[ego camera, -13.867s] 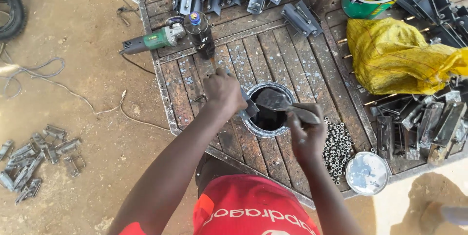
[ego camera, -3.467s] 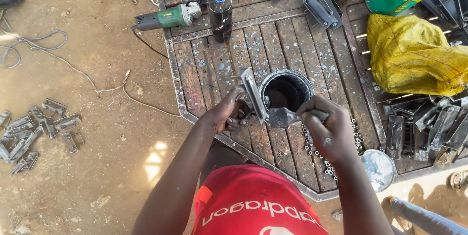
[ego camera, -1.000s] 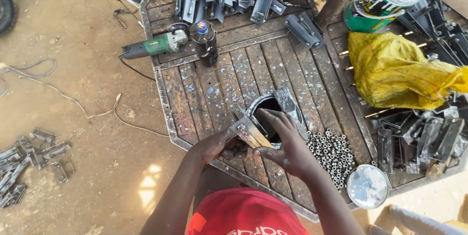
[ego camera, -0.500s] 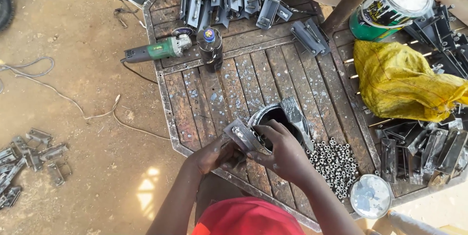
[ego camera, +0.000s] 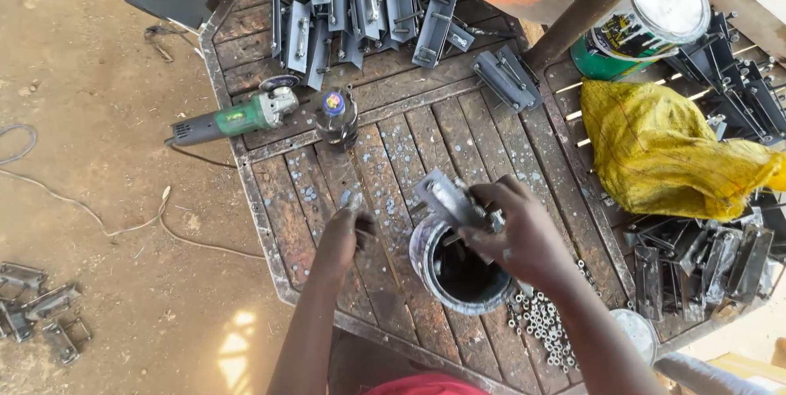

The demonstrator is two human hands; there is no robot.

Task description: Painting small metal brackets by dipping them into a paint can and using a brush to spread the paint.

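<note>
My right hand (ego camera: 520, 235) grips a flat grey metal bracket (ego camera: 449, 198) and holds it over the rim of a round paint can (ego camera: 467, 274) whose inside is black. My left hand (ego camera: 342, 231) hovers to the left of the can over the wooden table (ego camera: 385, 141); its fingers are curled around something small, which I cannot make out. Small metal nuts (ego camera: 544, 331) lie in a heap just right of the can.
A green angle grinder (ego camera: 237, 118) and a dark bottle (ego camera: 336, 117) sit at the table's far left. A pile of grey metal brackets (ego camera: 360, 2) lies at the back. At the right are a yellow sack (ego camera: 671, 149), a green paint tin (ego camera: 647, 22) and dark painted brackets (ego camera: 704, 260).
My left hand has let go of the bracket and moved left, away from the can. My right hand has kept the bracket over the can's rim.
</note>
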